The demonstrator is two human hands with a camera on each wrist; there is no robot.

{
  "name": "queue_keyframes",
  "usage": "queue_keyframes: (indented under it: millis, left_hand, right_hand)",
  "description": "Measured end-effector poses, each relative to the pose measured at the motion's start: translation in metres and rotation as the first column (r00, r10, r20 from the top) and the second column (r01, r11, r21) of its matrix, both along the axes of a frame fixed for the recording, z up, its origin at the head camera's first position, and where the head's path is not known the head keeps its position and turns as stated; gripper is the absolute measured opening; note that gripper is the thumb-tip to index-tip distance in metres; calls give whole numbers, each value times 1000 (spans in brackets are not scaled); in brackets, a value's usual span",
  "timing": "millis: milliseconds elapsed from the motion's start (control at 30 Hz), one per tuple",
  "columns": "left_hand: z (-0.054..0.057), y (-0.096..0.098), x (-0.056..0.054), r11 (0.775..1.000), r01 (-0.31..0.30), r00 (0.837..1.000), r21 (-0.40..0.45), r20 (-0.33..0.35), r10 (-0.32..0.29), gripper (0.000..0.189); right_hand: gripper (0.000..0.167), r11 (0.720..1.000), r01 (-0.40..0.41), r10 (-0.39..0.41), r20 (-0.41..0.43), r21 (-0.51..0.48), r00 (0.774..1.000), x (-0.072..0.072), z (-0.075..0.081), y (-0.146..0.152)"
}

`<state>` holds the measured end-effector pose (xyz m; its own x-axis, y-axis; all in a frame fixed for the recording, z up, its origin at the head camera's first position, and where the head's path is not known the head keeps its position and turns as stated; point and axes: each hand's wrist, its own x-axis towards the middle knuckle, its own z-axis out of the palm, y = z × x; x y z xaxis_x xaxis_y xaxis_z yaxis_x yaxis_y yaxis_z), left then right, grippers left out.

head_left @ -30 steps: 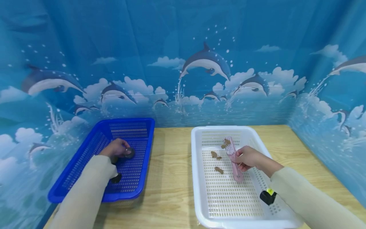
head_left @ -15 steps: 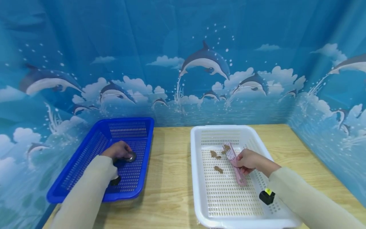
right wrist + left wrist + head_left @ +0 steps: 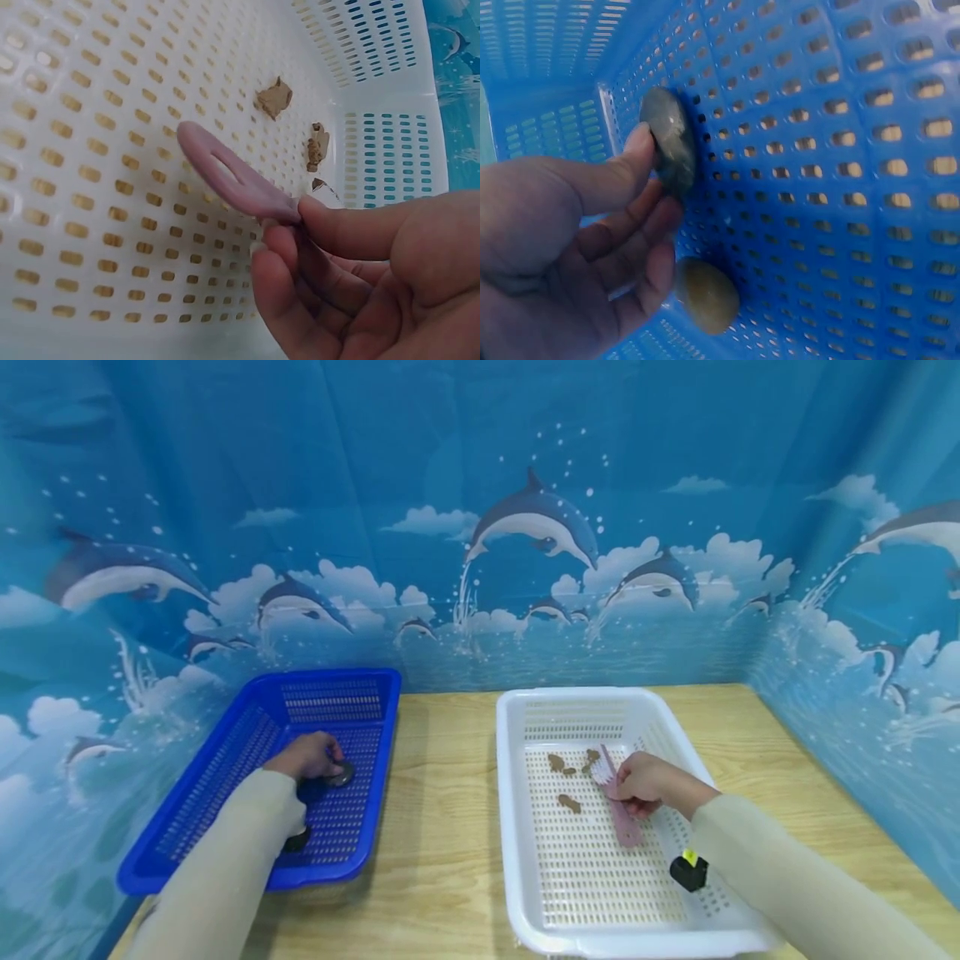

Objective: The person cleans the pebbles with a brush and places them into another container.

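In the blue basket (image 3: 386, 752), my left hand (image 3: 307, 756) pinches a dark, flat, smooth stone (image 3: 669, 139) by its edge, close to the basket floor. A rounder yellow-brown stone (image 3: 707, 295) lies just below my fingers in the left wrist view. My right hand (image 3: 651, 783) grips a pink brush (image 3: 626, 827) with pale bristles inside the white basket (image 3: 508, 827). The brush's handle (image 3: 236, 176) has a long slot and points toward me. Its bristled head lies beside several brown crumbly pieces (image 3: 569, 803); the hand hides it in the right wrist view.
Both baskets stand apart on a wood-grain table (image 3: 435, 810). A dolphin-print curtain (image 3: 450, 527) hangs behind and at both sides. A black wrist camera (image 3: 688, 870) with a yellow mark sits under the right sleeve, over the white basket.
My right hand has drawn the brush slightly toward me, away from the far brown pieces, and the brush has turned a little. The left hand and its stone have moved slightly nearer.
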<state>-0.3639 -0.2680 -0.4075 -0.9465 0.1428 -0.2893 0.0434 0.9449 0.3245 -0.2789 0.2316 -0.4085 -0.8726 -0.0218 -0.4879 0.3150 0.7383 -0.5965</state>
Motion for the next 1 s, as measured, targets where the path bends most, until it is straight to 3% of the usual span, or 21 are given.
queue_keyframes:
  millis: [100,133,467,600,733,867,1000]
  left_hand:
    - [3,1,6,997,24,999,-73,-28,-26,16]
    - [12,7,14,995,20,999,-95,-23,-22,17]
    - [20,11,15,984,-3,999,-177,-38,-3,21]
    - [23,9,15,986,15,997,-169,-69,-27,20]
    - [26,11,15,992,-22,996,-123,-85,12,21]
    - [31,19,14,993,-48,992,-110,-124,34,26]
    - [37,26,13,994,-57,982,-89,-182,40,26]
  right_hand:
    - [15,1000,-6,6,6,17,1000,1,-3,-3]
    - [14,1000,-7,7,12,24,1000,1,-4,-4]
    - [13,999,4,-7,55,44,998,-2,-5,-9]
    - [13,999,6,-9,60,51,998,-3,-6,-7]
    - [13,999,3,-5,52,39,999,-3,-6,-6]
    - [30,1000,-3,3,33,17,999,-1,-7,-4]
    - [40,997,-36,38,-26,61,999,0,-4,-2]
